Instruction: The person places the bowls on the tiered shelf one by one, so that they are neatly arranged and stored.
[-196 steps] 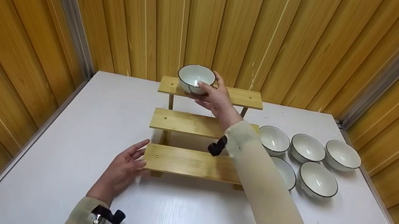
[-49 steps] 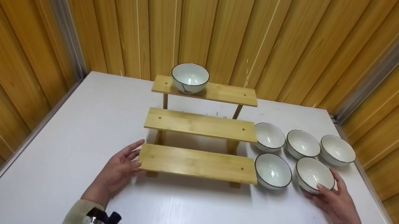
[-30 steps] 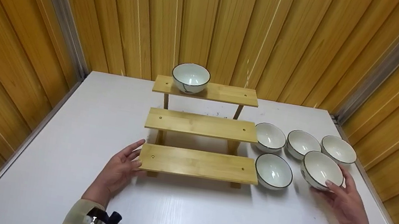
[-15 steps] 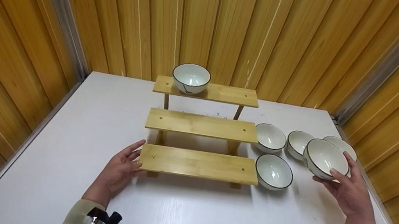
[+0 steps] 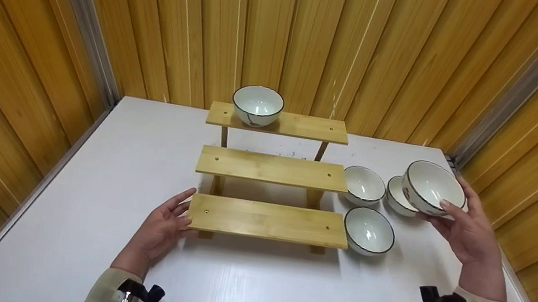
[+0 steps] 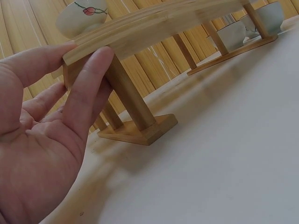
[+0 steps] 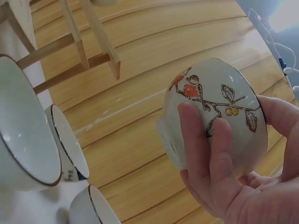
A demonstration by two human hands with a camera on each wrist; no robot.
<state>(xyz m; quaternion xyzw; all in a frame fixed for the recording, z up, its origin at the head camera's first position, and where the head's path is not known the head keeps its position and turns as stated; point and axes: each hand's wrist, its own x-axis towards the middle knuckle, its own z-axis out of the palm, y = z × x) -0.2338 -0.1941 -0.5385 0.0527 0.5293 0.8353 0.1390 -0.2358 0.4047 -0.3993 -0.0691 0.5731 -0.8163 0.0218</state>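
Note:
My right hand [image 5: 473, 232] grips a white bowl [image 5: 433, 186] with a dark rim, thumb at the rim and fingers under its side. It is raised above the table at the right; the right wrist view shows birds and a leafy branch painted on the bowl [image 7: 219, 112]. My left hand [image 5: 161, 228] holds the left end of the lowest step of a three-step wooden stand [image 5: 269, 221]; in the left wrist view its fingers [image 6: 88, 81] lie against the board's end. Another bowl [image 5: 257, 106] sits on the left of the top step.
Right of the stand, a bowl [image 5: 369, 232] stands in front, with another bowl [image 5: 363, 186] behind it. A further bowl [image 5: 400, 197] is partly covered by the raised one. Wood-patterned walls [image 5: 318, 36] enclose the white table [image 5: 247, 297] at back and sides.
My right hand has set one bowl on the top step, then taken another from the front right of the table and lifted it up and back. My left hand stays at the stand.

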